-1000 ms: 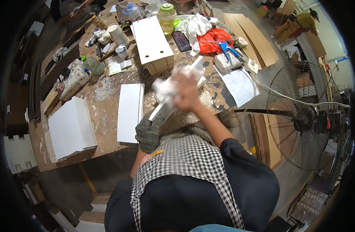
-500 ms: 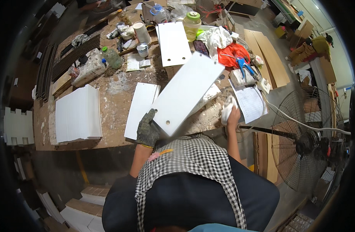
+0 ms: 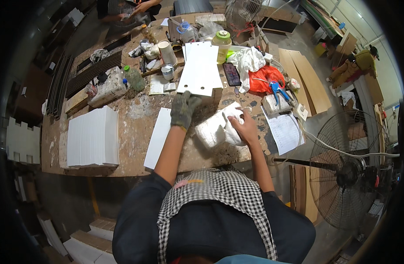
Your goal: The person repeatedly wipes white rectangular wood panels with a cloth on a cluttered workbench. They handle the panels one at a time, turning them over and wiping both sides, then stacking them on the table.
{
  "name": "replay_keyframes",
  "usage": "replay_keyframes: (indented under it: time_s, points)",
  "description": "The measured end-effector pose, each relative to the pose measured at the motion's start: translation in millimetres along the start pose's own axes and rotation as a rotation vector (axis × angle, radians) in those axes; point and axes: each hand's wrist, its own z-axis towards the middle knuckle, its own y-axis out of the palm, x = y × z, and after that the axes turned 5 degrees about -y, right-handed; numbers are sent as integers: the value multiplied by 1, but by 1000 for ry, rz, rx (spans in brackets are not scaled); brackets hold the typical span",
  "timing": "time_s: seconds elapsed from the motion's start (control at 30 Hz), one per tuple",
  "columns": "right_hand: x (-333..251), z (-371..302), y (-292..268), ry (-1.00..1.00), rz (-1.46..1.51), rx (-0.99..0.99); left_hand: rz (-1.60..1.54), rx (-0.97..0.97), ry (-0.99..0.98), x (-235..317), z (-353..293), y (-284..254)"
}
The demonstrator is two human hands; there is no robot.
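Ahead on counter (image 3: 136, 127): gloved left hand (image 3: 183, 109) grips near end of white panel (image 3: 201, 67), long axis pointing away; bare right hand (image 3: 241, 127) clutches white rag (image 3: 217, 130), nearer body.

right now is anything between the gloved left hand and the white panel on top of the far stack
Nothing visible is in the way. The gloved left hand already rests on the near edge of the white panel atop the far stack. The right hand is off to the side, on a white rag, clear of that panel.
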Motion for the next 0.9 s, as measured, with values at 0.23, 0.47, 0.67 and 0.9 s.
replay_keyframes:
  time_s: [0.23,0.47,0.67,0.9]
  points:
    - [-1,96,26,-243,-281,-126,-374,161,-107,-39,6,-2]
    - [0,139,35,-238,-77,-238,203,186,-115,-31,24,19]
    - [14,138,34,-212,-42,-202,137,245,6,-37,23,36]
    - [40,82,-21,-66,-449,195,448,308,187,-57,23,37]
